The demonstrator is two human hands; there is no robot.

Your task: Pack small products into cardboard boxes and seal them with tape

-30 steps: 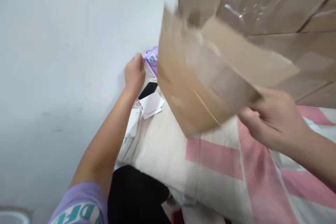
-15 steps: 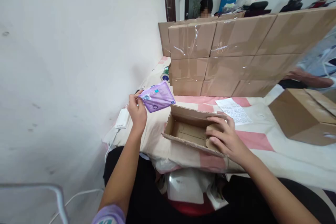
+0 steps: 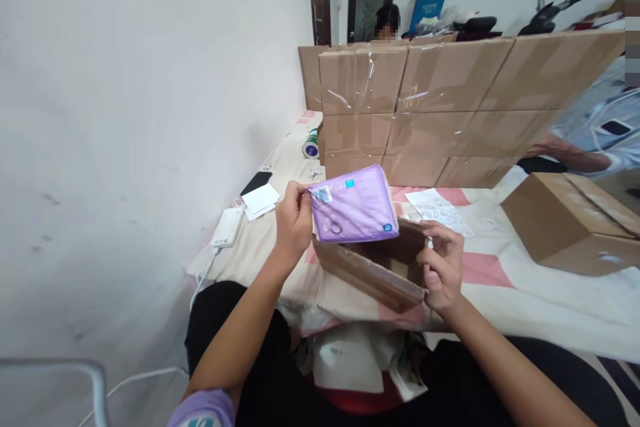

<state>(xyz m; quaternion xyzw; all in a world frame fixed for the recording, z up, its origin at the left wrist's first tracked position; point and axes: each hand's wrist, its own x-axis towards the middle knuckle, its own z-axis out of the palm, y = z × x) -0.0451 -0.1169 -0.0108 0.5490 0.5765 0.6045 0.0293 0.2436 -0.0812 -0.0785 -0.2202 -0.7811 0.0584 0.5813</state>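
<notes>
A flat purple plastic packet [image 3: 353, 205] with a barcode label is pinched at its left end by my left hand [image 3: 296, 213]. It hangs over an open cardboard box [image 3: 367, 275], covering part of the opening. The box stands on the cloth-covered table, tilted a little. At its right end my right hand [image 3: 443, 267] grips the end wall, thumb and fingers closed on the cardboard. What lies deep in the box is mostly hidden by the packet.
Stacked taped cartons [image 3: 435, 107] form a wall behind the box. A closed carton [image 3: 575, 220] and a printed sheet [image 3: 440, 210] lie to the right. On the left are a white power bank-like device [image 3: 229, 227], white cards [image 3: 261, 200] and a black phone-like object [image 3: 257, 182]. Two people sit beyond.
The purple packet has moved right, over the box, in my left hand. My right hand went from reaching inside to gripping the end wall, and the box has tilted.
</notes>
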